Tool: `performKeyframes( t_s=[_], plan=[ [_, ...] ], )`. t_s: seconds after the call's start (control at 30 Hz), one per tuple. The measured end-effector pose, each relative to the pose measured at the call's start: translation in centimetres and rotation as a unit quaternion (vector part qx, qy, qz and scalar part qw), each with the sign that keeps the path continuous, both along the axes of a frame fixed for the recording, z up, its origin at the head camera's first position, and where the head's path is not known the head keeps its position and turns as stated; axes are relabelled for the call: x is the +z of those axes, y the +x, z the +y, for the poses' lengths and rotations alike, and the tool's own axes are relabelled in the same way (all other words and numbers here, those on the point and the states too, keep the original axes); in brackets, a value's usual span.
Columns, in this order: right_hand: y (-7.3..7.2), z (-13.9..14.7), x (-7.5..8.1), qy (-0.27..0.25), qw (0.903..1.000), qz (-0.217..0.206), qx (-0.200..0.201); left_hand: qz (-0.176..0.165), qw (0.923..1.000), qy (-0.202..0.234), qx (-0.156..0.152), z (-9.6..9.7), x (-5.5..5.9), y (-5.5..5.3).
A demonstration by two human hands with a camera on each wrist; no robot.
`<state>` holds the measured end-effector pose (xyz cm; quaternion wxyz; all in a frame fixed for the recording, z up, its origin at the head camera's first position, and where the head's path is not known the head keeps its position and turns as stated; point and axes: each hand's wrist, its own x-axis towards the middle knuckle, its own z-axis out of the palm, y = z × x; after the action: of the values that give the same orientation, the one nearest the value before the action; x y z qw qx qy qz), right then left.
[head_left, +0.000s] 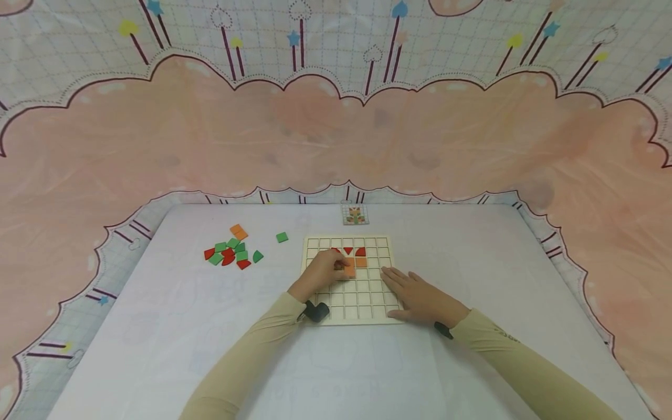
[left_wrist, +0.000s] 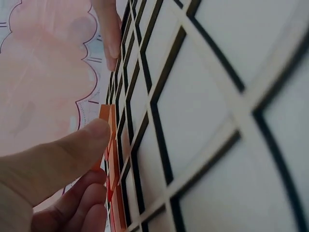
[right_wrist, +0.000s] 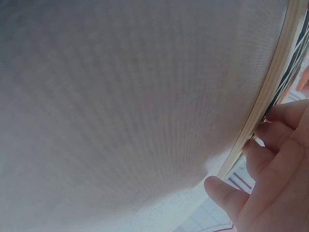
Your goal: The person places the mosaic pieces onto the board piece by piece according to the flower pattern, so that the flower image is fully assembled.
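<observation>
My left hand (head_left: 321, 273) is over the upper middle of a pale wooden grid board (head_left: 364, 315). Its thumb and fingers pinch an orange square tile (head_left: 349, 269), whose edge shows beside the thumb in the left wrist view. Another orange square (head_left: 361, 262) sits in a cell just right of it. Along the row above are a red triangle (head_left: 348, 251) and a red quarter-round tile (head_left: 360, 252); a further red piece is partly hidden by the hand. My right hand (head_left: 424, 298) rests with extended fingers on the board's right edge.
Loose red, green and orange tiles (head_left: 220, 247) lie in a group to the board's left, with one green square (head_left: 282, 237) apart from them. Beyond the board's far edge lies a small pattern card (head_left: 355, 214). A white cloth covers the table (head_left: 131, 326).
</observation>
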<state>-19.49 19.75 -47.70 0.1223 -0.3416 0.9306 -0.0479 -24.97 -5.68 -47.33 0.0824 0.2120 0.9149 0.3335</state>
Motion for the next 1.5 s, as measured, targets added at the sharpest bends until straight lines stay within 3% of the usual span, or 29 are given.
performKeyframes(
  t_s=[0.23, 0.6, 1.13, 1.5],
  plan=[
    [0.01, -0.05, 0.11, -0.006, 1.0, 0.0, 0.005, 0.005, 0.9998, -0.019, -0.007, 0.37, -0.61, -0.25],
    [0.03, -0.03, 0.1, 0.0, 1.0, -0.002, -0.001, 0.004, 0.9995, -0.032, 0.0, 0.25, -0.33, 0.13],
    [-0.04, -0.02, 0.07, -0.006, 0.9999, -0.012, -0.002, 0.003, 0.9997, -0.023, 0.01, -0.08, -0.55, 0.2],
    [0.17, -0.15, 0.6, -0.011, 0.9997, -0.019, -0.007, -0.008, 0.9998, -0.018, -0.003, -0.43, -0.78, -0.23]
  ],
)
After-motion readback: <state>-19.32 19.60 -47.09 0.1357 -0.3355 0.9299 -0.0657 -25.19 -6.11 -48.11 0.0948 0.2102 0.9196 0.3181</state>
